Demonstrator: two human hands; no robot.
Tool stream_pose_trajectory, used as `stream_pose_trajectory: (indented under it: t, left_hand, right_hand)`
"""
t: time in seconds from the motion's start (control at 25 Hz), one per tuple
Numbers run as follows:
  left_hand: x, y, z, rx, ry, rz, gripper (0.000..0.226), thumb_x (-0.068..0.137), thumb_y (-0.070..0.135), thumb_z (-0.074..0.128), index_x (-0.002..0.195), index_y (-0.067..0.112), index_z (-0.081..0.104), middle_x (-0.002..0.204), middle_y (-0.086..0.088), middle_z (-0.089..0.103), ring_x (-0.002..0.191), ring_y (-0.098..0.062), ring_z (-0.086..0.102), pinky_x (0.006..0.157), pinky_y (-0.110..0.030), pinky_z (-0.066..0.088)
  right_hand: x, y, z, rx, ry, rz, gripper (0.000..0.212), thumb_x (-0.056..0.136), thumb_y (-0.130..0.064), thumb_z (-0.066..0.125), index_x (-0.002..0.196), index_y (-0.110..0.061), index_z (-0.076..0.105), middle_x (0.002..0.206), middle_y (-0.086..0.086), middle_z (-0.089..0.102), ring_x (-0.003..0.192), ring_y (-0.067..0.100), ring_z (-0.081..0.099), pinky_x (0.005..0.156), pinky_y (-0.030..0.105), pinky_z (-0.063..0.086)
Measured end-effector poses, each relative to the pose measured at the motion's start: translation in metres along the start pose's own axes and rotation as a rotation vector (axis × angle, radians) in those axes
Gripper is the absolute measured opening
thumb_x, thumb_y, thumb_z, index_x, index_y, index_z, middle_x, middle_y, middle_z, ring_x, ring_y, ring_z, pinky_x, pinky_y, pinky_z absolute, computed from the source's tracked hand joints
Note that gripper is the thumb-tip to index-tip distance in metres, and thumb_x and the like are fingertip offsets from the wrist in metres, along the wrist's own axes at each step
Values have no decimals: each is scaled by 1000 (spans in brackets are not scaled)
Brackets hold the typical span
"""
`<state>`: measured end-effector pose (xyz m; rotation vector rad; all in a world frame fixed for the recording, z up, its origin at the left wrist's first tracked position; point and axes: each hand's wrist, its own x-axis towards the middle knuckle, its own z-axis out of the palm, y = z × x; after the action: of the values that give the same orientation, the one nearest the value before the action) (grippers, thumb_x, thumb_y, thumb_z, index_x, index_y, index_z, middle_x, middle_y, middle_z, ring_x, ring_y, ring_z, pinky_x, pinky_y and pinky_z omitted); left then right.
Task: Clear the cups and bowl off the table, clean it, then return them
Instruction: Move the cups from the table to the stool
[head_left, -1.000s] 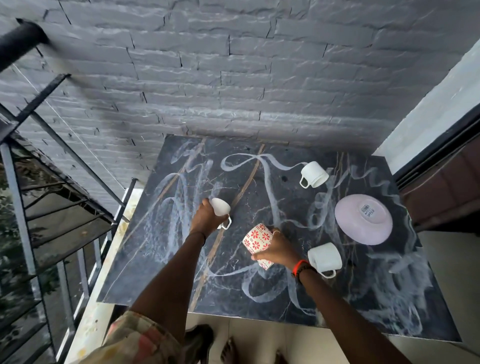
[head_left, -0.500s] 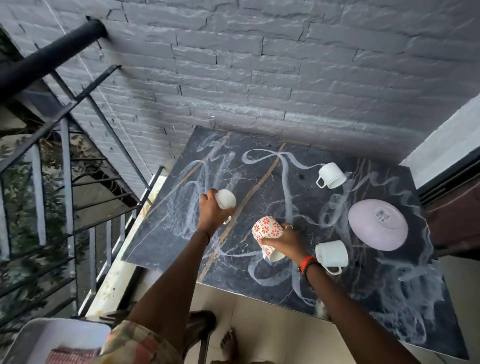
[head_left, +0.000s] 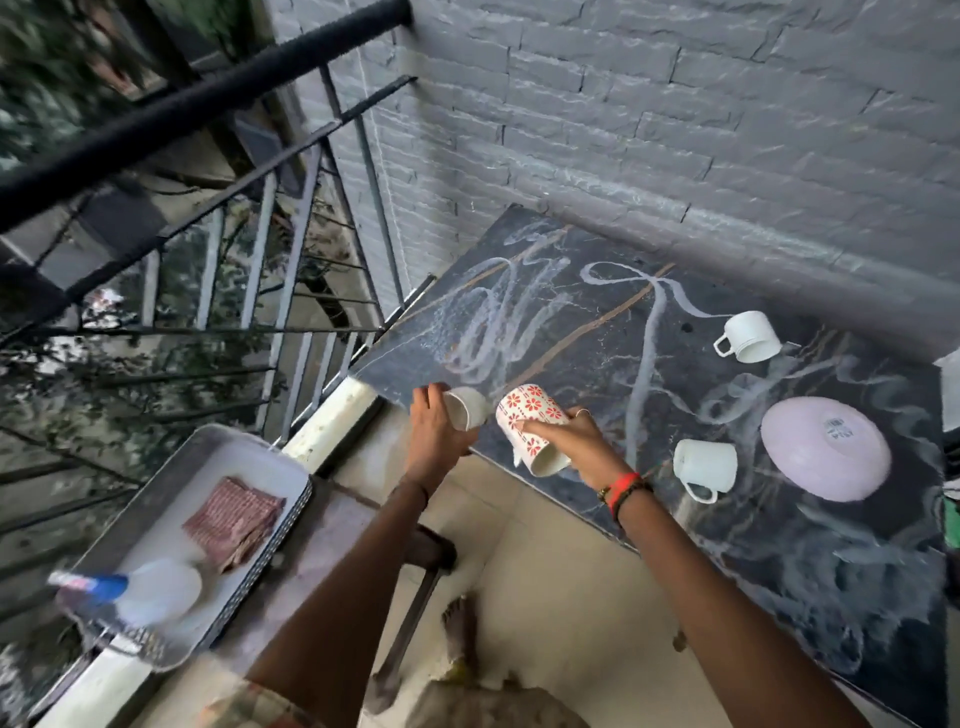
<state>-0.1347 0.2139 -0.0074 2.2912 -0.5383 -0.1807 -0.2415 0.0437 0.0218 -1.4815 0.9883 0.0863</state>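
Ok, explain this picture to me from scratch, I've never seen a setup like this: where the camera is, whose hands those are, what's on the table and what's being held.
There is no machine here. A person works with bare hands, and the camera sits on their head, looking forward and down, so the two arms coming up from the bottom are their own. The left hand grips a small white cup. The right hand grips a cup with red flowers. Both are at the near edge of a dark stone table streaked with white smears. On it lie a white cup near the wall, a white cup nearer the person and an upside-down pink bowl. To the left, a tray holds a folded cloth and what looks like a spray bottle, though it is blurred.
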Motion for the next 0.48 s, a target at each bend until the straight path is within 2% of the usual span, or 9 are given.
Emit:
stream_pose_trajectory:
  t: [0.08, 0.12, 0.2, 0.28, 0.4, 0.48]
  left_hand:
    - [-35, -22, -14, 43, 55, -38, 74, 62, 23, 88, 119, -3, 50, 117, -19, 48, 106, -33, 47, 88, -30, 35]
    - [-53, -34, -20, 56, 79, -61, 72, 63, 22, 87, 120, -3, 50, 117, -19, 48, 107, -34, 47, 89, -29, 34]
    - [-87, -56, -33, 52, 109, -108, 72, 67, 19, 84, 124, -4, 47, 119, -19, 48, 111, -33, 46, 95, -27, 32]
    - [-120, -79, -47, 38, 141, -166, 71, 70, 21, 82, 126, -5, 45, 120, -18, 49, 112, -33, 47, 99, -31, 33]
    - [-166, -124, -69, 85, 159, -208, 63, 74, 29, 78, 120, -4, 49, 112, -18, 51, 103, -33, 48, 91, -42, 44]
    - [-194, -157, -82, 84, 149, -290, 66, 72, 24, 82, 121, -2, 48, 115, -17, 50, 103, -33, 50, 88, -43, 47]
  right_hand:
    - [-11, 5, 27, -26, -73, -28, 99, 32, -50, 93, 115, -10, 59, 102, 7, 71, 89, 23, 70, 80, 43, 58]
    - [-17, 7, 42, -59, -110, -42, 97, 31, -51, 92, 114, -12, 60, 101, 6, 72, 90, 22, 70, 82, 44, 58]
    - [-33, 8, 72, -103, -164, -64, 87, 38, -46, 91, 112, -14, 60, 101, 4, 72, 91, 20, 69, 84, 41, 57]
    - [-46, 13, 106, -143, -212, -89, 79, 43, -41, 90, 111, -13, 62, 103, 6, 71, 93, 20, 68, 86, 41, 56]
    - [-54, 33, 159, -307, -235, -90, 92, 32, -52, 87, 113, -17, 59, 112, 5, 67, 101, 20, 64, 89, 41, 55]
    - [-61, 52, 193, -447, -244, -91, 98, 29, -58, 82, 115, -17, 57, 118, 7, 61, 108, 21, 58, 93, 38, 51]
